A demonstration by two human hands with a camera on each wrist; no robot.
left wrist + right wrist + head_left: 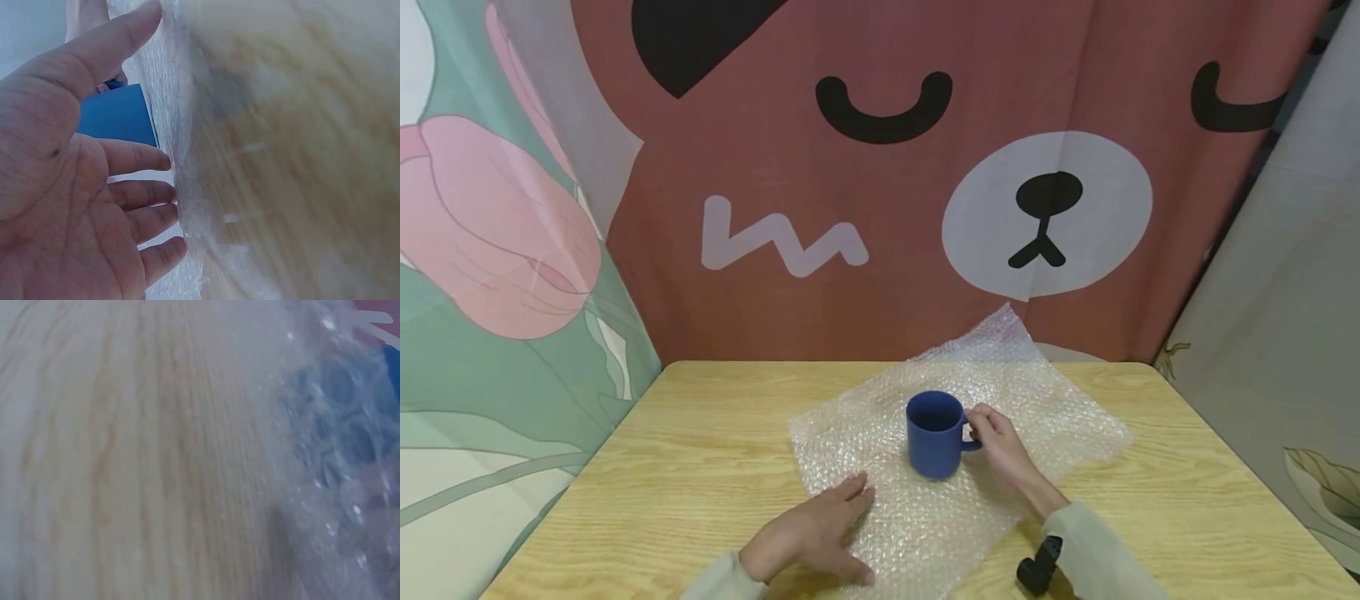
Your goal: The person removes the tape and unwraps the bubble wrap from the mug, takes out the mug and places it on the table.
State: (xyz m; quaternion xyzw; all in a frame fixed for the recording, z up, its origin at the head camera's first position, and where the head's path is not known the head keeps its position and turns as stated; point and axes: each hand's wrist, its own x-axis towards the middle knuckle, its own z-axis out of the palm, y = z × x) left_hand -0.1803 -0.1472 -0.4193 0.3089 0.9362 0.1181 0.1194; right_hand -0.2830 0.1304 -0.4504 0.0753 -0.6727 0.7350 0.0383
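A blue mug (pixel 934 450) stands upright on a sheet of clear bubble wrap (pixel 865 429), its mouth facing up. My right hand (pixel 1003 450) grips the mug's handle from the right side. My left hand (pixel 820 527) lies at the near left edge of the bubble wrap, fingers spread and fairly straight, thumb apart. In the left wrist view its fingertips (pixel 164 256) meet the sheet's edge, with the mug (pixel 115 112) beyond them. Through the bubble wrap (pixel 312 506) the right wrist view shows a blurred blue patch; the right hand's grip is hidden there.
The sheet lies askew on a light wooden table (pixel 700 433), its far corner reaching up against a curtain (pixel 775 317) with a bear print. Patterned cloth hangs at both sides. A small black device (pixel 1040 567) is by the right sleeve.
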